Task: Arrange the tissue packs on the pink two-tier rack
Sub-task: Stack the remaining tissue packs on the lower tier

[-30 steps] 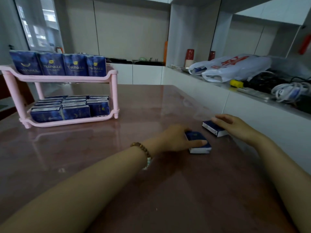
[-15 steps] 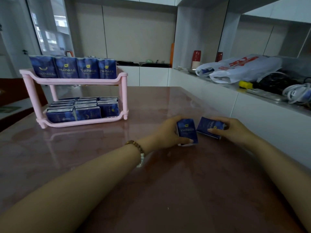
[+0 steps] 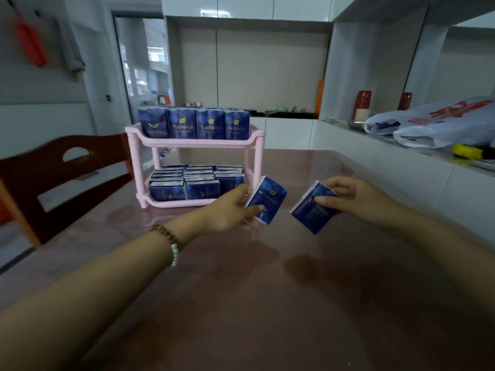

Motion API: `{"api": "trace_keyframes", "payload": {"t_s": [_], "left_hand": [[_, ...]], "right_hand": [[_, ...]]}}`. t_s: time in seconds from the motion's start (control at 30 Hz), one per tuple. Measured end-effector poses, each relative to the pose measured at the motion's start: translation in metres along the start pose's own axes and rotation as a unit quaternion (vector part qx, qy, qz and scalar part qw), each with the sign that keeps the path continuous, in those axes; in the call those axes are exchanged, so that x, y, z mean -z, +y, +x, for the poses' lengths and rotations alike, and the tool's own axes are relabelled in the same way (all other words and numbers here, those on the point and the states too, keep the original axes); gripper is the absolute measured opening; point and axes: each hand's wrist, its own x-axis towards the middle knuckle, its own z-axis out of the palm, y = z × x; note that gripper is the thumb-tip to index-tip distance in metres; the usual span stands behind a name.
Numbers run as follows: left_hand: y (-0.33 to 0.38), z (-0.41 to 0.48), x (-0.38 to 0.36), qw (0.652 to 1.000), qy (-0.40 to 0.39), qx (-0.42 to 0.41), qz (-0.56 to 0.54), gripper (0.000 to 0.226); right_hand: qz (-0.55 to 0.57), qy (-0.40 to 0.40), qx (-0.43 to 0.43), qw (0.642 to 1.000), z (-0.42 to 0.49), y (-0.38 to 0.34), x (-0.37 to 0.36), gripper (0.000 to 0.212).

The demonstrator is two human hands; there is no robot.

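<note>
Gripped one blue tissue pack [image 3: 266, 200] in the left hand [image 3: 230, 210], with the thumb laid across the lower front face and the fingers curled behind. Held it off the desk [image 3: 267, 303], tilted, with the top leaning to the right, in front of the right end of the pink two-tier rack [image 3: 195, 142] at the height of the lower tier. Could not tell whether pack and rack touched.

Pinched a second tissue pack [image 3: 313, 210] in the right hand [image 3: 356, 199], thumb on the front and fingers curled round the upper right edge. Held this one tilted as well, above the desk, near the first pack but apart from it.

Found the rack standing on the desk beyond the hands, toward the left. Counted four packs [image 3: 194, 126] upright in a row on the top tier, labels facing the camera. Saw the lower tier filled with lower-tier packs [image 3: 197, 182] in close rows, three across.

Noted a beaded bracelet [image 3: 167, 241] on the left wrist. Saw a wooden chair [image 3: 53, 167] at the left of the desk, just beside the rack. Made out, on a white ledge [image 3: 401, 162] to the right, white plastic bags [image 3: 442, 124] with red print, and a yellow-handled tool [image 3: 466, 151] just beside them.
</note>
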Motion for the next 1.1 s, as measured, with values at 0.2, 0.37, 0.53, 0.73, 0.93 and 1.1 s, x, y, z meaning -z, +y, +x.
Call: {"api": "trace_keyframes", "payload": {"t_s": [0.2, 0.37, 0.53, 0.73, 0.93, 1.1], "left_hand": [[-0.005, -0.018, 0.036, 0.999, 0.025, -0.020, -0.001, 0.012], [-0.001, -0.032, 0.055, 0.999, 0.028, 0.017, -0.032, 0.030], [-0.018, -0.034, 0.073, 0.994, -0.019, -0.028, 0.099, 0.040], [-0.026, -0.036, 0.071, 0.981, -0.050, -0.082, 0.170, 0.048], [-0.040, -0.029, 0.069, 0.986, -0.022, -0.095, 0.136, 0.045], [-0.034, -0.004, 0.089, 0.986, 0.079, -0.097, 0.106, 0.035]], "right_hand": [[0.068, -0.049, 0.034, 0.996, 0.037, -0.022, -0.061, 0.014], [0.133, -0.043, 0.025, 0.990, 0.057, -0.021, -0.099, 0.020], [0.152, -0.070, 0.039, 0.985, 0.064, -0.013, -0.125, 0.017], [0.008, -0.135, 0.081, 0.987, 0.059, 0.000, -0.126, 0.045], [-0.004, -0.120, 0.091, 0.989, 0.061, 0.011, -0.122, 0.033], [0.013, 0.066, 0.093, 0.993, 0.085, 0.023, -0.097, 0.029]]}}
